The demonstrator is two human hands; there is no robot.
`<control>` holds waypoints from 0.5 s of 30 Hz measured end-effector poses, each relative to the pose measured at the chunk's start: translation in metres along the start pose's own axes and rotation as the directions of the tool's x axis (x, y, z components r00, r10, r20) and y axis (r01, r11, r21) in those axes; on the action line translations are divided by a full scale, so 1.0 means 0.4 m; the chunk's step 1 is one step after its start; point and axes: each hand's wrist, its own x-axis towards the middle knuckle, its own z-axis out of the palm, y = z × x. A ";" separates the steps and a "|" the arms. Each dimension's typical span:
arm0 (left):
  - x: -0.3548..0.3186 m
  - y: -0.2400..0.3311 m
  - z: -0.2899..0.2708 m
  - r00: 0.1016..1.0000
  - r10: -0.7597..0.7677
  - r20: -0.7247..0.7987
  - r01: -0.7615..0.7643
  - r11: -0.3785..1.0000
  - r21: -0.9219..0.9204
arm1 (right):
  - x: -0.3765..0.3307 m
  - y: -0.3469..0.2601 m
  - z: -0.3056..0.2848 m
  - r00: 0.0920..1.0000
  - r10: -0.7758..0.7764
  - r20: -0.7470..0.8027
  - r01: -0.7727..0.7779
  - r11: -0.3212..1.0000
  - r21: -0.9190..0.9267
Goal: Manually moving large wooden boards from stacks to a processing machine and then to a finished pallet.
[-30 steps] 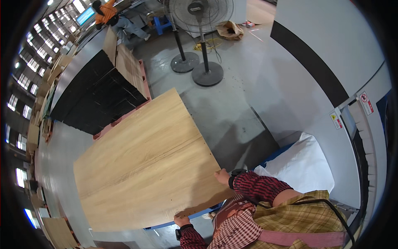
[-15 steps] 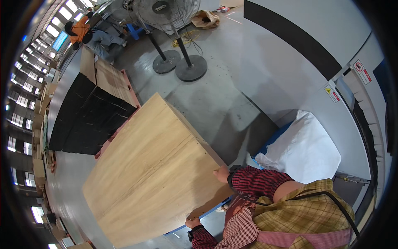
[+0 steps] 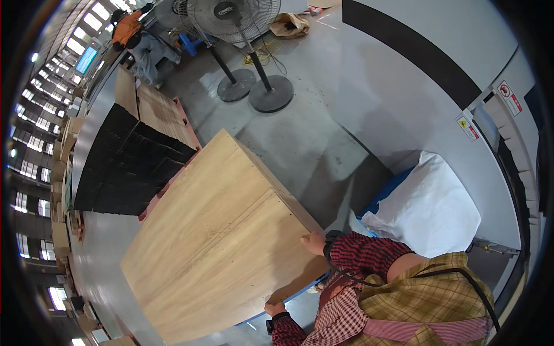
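Light wood-grain panels point(image 3: 202, 230) lie in front of me, the pale top surface crossed by a long seam. The fingers of my left hand point(image 3: 274, 309) are curled over the near edge of the wood panel, the thumb side on top. At the panel's right-hand corner, my right hand point(image 3: 313, 243) grips the side edge with its fingers bent. Parts of the fingers on both hands are hidden by the edge. Some blue point(image 3: 288, 299) shows beneath the near edge.
Beyond the panels on the left stands a black-faced stack of boards point(image 3: 124, 164) on a red pallet. Ahead are pedestal fans point(image 3: 271, 95). To the right are a white sack point(image 3: 427, 207) and a large grey machine point(image 3: 398, 98). A person in orange point(image 3: 128, 29) works far left.
The whole view has shifted slightly to the right. Both hands stay on the panel's edges. The far person has become more upright, with an arm stretched out.
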 end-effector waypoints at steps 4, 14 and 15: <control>-0.020 0.047 -0.024 0.997 0.017 0.075 -0.023 0.996 0.085 | -0.018 -0.013 -0.056 0.999 -0.014 0.052 0.014 1.000 0.004; -0.014 0.006 -0.005 0.999 0.010 0.038 -0.011 0.999 0.040 | -0.042 -0.048 -0.112 0.995 -0.068 0.070 0.071 0.997 -0.038; -0.017 0.009 -0.002 0.999 0.000 0.043 0.001 1.000 -0.027 | -0.040 -0.043 -0.112 0.994 -0.086 0.064 0.088 0.995 -0.042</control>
